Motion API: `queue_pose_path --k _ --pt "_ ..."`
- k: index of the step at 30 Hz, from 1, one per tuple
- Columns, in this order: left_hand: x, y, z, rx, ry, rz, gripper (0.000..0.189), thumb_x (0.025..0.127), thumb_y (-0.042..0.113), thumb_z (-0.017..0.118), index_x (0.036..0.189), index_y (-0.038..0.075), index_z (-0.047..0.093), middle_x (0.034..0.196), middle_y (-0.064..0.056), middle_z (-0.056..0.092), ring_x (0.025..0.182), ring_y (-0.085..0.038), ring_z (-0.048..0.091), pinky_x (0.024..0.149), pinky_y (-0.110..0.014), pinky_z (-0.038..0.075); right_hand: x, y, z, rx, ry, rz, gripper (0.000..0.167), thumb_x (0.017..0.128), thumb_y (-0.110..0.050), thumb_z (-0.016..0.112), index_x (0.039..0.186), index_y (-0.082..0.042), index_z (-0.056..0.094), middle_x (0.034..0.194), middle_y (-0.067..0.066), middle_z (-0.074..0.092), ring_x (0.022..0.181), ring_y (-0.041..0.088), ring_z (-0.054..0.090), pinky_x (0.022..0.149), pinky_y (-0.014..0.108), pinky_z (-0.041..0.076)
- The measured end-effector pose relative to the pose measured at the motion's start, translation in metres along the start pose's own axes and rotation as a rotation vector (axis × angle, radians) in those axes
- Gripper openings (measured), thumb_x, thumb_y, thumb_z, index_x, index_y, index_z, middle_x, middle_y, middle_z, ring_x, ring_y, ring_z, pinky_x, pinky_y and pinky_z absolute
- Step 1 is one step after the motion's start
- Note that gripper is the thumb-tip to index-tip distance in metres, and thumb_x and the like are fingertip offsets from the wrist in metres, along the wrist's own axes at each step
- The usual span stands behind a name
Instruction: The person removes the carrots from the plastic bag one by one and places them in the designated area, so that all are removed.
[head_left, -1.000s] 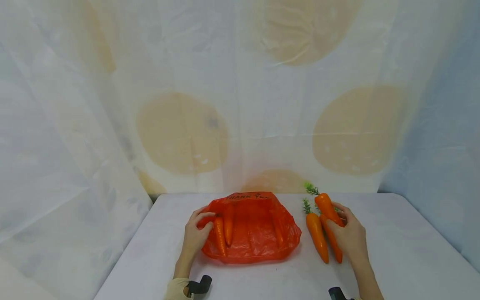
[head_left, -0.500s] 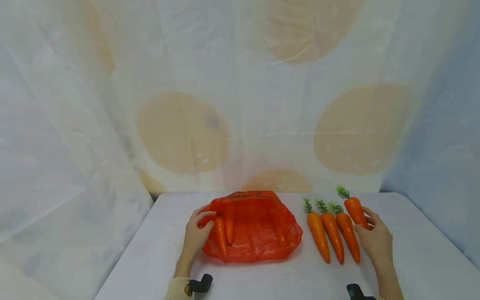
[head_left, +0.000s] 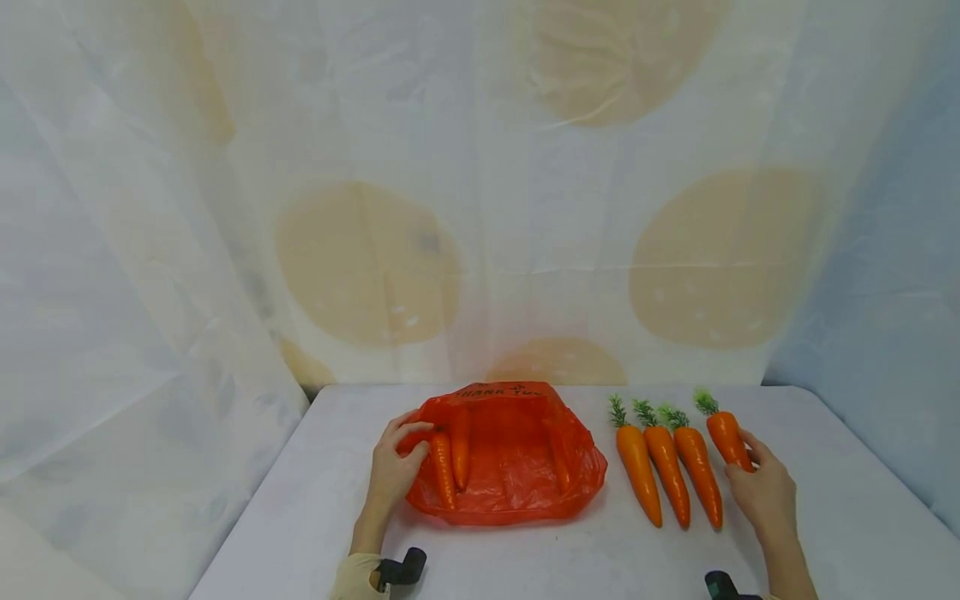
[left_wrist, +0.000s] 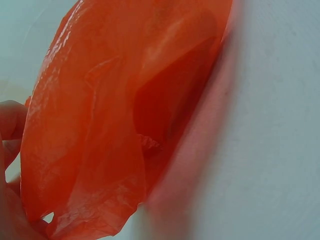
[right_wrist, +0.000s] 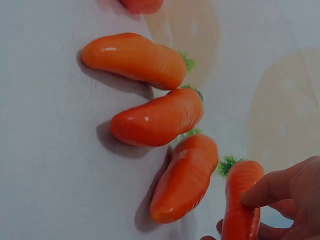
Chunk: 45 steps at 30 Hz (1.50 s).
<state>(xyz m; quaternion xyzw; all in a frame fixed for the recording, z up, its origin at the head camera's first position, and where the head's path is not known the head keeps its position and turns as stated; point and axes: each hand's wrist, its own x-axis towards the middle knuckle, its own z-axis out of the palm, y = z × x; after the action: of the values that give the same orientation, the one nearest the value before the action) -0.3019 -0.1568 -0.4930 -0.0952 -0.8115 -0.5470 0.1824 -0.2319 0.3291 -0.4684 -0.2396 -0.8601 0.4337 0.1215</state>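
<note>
My right hand grips an orange carrot with a green leafy top, at the right end of a row. Thumb and fingers wrap its sides in the right wrist view, where the held carrot points downward. My left hand holds the left edge of a red plastic bag lying with its mouth toward me. Inside the bag, a carrot lies near my left fingers, beside another carrot. A further carrot shape shows dimly at the bag's right side. In the left wrist view the bag hides most of the hand.
Three carrots lie side by side on the white table: a left one, a middle one and a right one, leafy tops toward the back. A patterned curtain hangs behind the table's far edge.
My right hand has carried its carrot rightward, from over the other carrots to the row's right end, and lowered it. My left hand stays at the bag's edge.
</note>
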Motion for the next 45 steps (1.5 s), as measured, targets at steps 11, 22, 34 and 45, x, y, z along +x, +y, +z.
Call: queue_pose_path --k 11,22,34,45 --pt "0.002 0.0 0.002 -0.033 0.03 0.052 0.023 0.089 -0.001 0.064 0.108 0.007 0.073 0.137 -0.008 0.055 0.131 -0.03 0.048 0.11 -0.055 0.037 0.008 0.008 0.0 -0.073 -0.031 -0.015 0.064 0.093 -0.005 0.044 0.152 0.006 0.022 0.138 0.041 0.034 0.119 0.054 0.038 0.1 0.062 0.041" --pt "0.002 0.0 -0.001 -0.01 0.019 0.025 0.024 0.09 0.0 0.063 0.107 0.011 0.074 0.137 -0.004 0.055 0.131 -0.027 0.048 0.11 -0.054 0.038 0.012 0.008 0.008 -0.208 -0.096 -0.084 0.063 0.088 -0.007 0.046 0.145 0.015 0.028 0.139 0.044 0.034 0.125 0.06 0.036 0.105 0.067 0.031" --pt "0.0 0.003 0.0 -0.044 0.006 0.002 0.023 0.09 0.0 0.062 0.11 0.006 0.073 0.139 -0.006 0.054 0.132 -0.029 0.047 0.109 -0.055 0.038 0.006 0.006 0.015 -0.215 -0.069 0.009 0.066 0.088 -0.003 0.047 0.148 0.011 0.025 0.141 0.042 0.032 0.128 0.058 0.033 0.107 0.066 0.03" --pt "0.0 -0.003 0.002 -0.029 -0.001 0.007 0.024 0.089 0.001 0.063 0.109 0.01 0.074 0.139 -0.004 0.054 0.132 -0.029 0.047 0.109 -0.057 0.038 0.002 0.007 0.015 -0.169 -0.043 0.057 0.069 0.089 -0.004 0.048 0.15 0.01 0.02 0.141 0.042 0.031 0.127 0.058 0.033 0.105 0.066 0.032"
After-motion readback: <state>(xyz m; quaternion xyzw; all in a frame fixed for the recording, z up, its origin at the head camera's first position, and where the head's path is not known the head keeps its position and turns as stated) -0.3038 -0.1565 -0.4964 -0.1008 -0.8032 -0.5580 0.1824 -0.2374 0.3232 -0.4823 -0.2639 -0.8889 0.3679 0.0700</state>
